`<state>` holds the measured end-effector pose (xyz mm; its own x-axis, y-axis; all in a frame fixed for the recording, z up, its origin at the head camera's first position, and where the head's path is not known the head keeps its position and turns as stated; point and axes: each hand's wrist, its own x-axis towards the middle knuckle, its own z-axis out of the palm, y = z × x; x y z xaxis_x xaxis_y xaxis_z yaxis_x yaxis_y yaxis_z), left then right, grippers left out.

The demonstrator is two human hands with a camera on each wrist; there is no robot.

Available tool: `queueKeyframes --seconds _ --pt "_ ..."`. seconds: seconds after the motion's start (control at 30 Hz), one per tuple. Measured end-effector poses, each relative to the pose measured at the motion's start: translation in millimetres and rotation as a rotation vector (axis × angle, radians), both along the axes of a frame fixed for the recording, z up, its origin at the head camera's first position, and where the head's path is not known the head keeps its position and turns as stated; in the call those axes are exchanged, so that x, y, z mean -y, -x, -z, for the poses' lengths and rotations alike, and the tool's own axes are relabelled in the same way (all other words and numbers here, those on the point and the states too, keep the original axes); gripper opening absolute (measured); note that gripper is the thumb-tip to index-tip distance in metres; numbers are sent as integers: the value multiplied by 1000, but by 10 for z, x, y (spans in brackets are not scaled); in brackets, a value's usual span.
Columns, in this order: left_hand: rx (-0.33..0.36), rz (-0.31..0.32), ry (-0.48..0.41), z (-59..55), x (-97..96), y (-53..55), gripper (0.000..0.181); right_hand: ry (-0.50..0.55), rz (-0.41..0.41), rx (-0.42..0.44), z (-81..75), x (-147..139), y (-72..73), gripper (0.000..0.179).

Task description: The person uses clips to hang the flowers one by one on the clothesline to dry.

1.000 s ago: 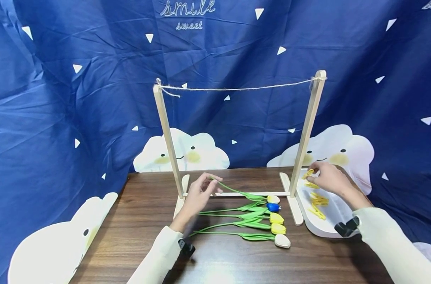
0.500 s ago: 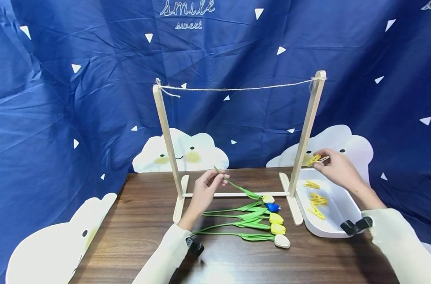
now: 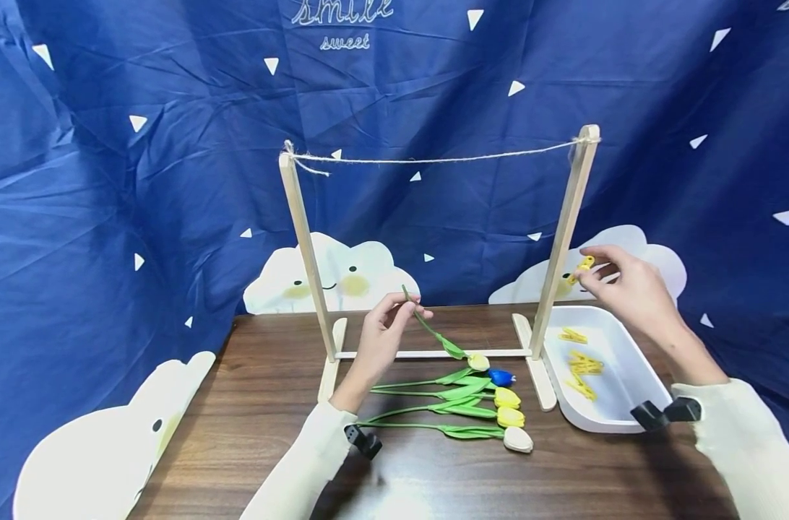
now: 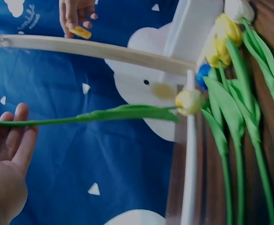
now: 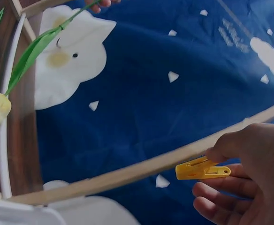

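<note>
My left hand (image 3: 383, 334) pinches a pale yellow tulip (image 4: 190, 102) near the end of its green stem, flower head hanging lower right. My right hand (image 3: 635, 292) holds a yellow clothespin (image 5: 202, 169) between thumb and fingers, above the white tray and just right of the frame's right post. Below the left hand lie more artificial tulips: a blue one (image 3: 501, 378), two yellow ones (image 3: 506, 398) and a white one (image 3: 517, 439), heads to the right. A twine line (image 3: 433, 159) stretches between the tops of the wooden frame's posts (image 3: 566, 231).
The white tray (image 3: 654, 404) at the right contains several yellow clothespins (image 3: 584, 363). The frame's white bottom bar (image 3: 433, 354) runs low across the brown table (image 3: 251, 433). Behind hangs a blue curtain (image 3: 173, 180) with printed clouds.
My right hand has lifted a clothespin out of the tray, up and to the right. My left hand has raised the tulip's stem end, so the flower tilts more steeply.
</note>
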<state>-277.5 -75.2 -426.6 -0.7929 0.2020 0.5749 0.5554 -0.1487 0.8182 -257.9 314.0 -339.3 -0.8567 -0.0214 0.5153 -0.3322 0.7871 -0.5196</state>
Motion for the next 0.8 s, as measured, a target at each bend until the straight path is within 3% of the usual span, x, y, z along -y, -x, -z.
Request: queueKeyframes --seconds 0.23,0.47,0.8 --pt "-33 -54 -45 -251 23 -35 22 77 -15 -87 -219 206 -142 33" --pt "-43 -70 -105 -464 64 -16 25 74 -27 -91 -389 404 -237 33" --pt "-109 -97 -133 -769 152 41 22 91 -138 -155 -659 835 -324 35"
